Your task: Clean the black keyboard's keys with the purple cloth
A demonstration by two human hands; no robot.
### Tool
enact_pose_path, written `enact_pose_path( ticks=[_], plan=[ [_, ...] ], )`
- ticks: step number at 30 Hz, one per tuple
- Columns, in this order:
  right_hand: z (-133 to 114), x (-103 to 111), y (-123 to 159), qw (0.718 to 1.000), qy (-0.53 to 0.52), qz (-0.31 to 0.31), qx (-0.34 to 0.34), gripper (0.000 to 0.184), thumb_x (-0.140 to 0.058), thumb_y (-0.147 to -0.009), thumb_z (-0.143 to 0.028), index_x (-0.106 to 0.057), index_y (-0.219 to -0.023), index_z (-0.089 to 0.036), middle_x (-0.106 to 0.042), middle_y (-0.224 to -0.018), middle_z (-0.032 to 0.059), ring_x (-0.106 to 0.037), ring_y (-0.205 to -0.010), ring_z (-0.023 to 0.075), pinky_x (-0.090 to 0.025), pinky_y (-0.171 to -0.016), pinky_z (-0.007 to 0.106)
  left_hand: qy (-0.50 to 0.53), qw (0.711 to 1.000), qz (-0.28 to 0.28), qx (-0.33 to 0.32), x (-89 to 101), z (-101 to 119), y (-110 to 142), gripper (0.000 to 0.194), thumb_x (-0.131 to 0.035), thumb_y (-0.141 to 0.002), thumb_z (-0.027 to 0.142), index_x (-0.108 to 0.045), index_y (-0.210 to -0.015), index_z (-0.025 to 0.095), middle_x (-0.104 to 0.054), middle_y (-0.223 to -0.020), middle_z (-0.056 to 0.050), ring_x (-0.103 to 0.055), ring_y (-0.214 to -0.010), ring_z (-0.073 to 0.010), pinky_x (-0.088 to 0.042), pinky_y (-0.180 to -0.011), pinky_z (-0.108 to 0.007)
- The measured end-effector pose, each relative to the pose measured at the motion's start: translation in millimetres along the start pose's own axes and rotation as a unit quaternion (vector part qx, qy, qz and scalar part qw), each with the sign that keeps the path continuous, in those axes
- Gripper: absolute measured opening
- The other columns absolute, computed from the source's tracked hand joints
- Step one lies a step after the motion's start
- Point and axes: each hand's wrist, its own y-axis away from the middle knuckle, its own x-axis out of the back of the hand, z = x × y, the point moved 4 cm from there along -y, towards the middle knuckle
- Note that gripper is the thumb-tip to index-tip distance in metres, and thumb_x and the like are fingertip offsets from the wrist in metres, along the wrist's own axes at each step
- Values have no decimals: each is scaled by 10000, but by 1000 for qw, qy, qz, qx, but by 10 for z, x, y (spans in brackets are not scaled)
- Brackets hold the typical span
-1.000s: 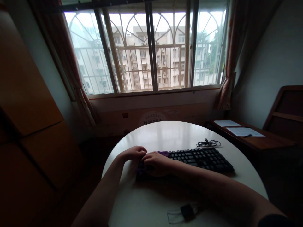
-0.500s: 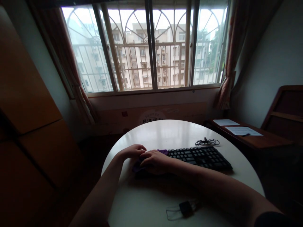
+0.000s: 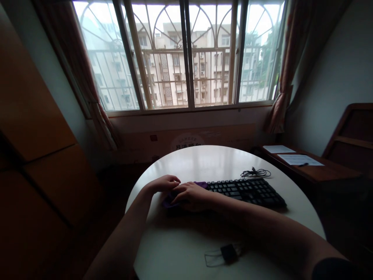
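A black keyboard [image 3: 247, 193] lies across a round white table [image 3: 175, 249]. My right hand [image 3: 190, 195] is over its left part, fingers bent down on a purple cloth [image 3: 201, 185]. Some of the cloth also shows left of and below those fingers. At the keyboard's far left end is my left hand [image 3: 165, 183], palm down with curled fingers. It appears to hold that end steady, though the fingertips' contact is partly hidden. The two hands nearly touch.
Behind the keyboard lies a coiled black cable [image 3: 255, 172]. Nearer me is a small black object with wire loops [image 3: 229, 253]. A wooden side table [image 3: 335, 171] at the right bears papers [image 3: 300, 160] and a pen [image 3: 303, 164]. A barred window [image 3: 186, 58] is ahead.
My right hand has shifted very slightly with the purple cloth, and more of the cloth shows left of its fingers. My left hand stays in place. The whole view has tilted a little.
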Motion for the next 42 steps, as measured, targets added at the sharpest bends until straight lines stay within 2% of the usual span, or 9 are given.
enact_pose_path(
  ticks=[5,11,16,22,32,37,42],
  plan=[
    [12,16,-10,1000,-16,22,9,175,-656,-842,-244,-724,-1003,-232,-665,-1232,56,-626,-1112,225,-470,-983,380,2,1000,-7,-6,7,-9,-3,541,-613,-752,541,-693,-1084,122,-722,-1012,-89,-642,-947,-272,-482,-780,-302],
    [13,21,-21,999,-24,24,0,100,-667,-788,-232,-667,-882,-199,-693,-1131,72,-648,-1021,228,-492,-932,371,1,1000,-7,-18,18,-2,-1,549,-614,-759,567,-699,-1078,130,-722,-1050,-87,-630,-1009,-282,-477,-826,-309],
    [-8,-1,-24,1000,1,31,4,91,-677,-766,-264,-637,-812,-196,-697,-1084,70,-646,-974,231,-497,-901,374,0,1000,2,-16,16,-20,-9,525,-619,-759,550,-701,-1061,128,-726,-1038,-96,-640,-987,-283,-478,-829,-313],
    [-50,22,-19,999,17,44,-22,91,-663,-757,-275,-622,-776,-197,-703,-950,62,-651,-909,235,-512,-877,374,1,1000,6,-17,17,-28,-21,539,-628,-744,555,-698,-1071,132,-724,-1027,-89,-636,-986,-286,-481,-818,-313],
    [-39,41,-6,998,-22,49,-12,102,-688,-727,-246,-606,-690,-199,-719,-1029,51,-662,-937,235,-510,-903,364,-4,1000,9,-13,19,-35,-22,546,-626,-750,560,-701,-1074,126,-723,-1044,-100,-633,-1001,-294,-478,-823,-316],
    [-13,14,-9,998,-13,54,-25,78,-681,-743,-240,-619,-713,-202,-712,-1022,59,-650,-940,238,-497,-901,389,-9,999,3,-35,17,-14,-13,526,-605,-773,557,-703,-1064,130,-725,-1056,-95,-637,-1004,-284,-471,-848,-313],
    [-10,24,5,997,-24,63,-22,36,-649,-769,-222,-636,-742,-201,-702,-1032,58,-641,-962,226,-494,-916,370,-27,999,-5,-30,20,-11,-20,543,-584,-792,555,-699,-1093,117,-724,-1066,-102,-637,-1022,-290,-473,-858,-321]
  ],
)
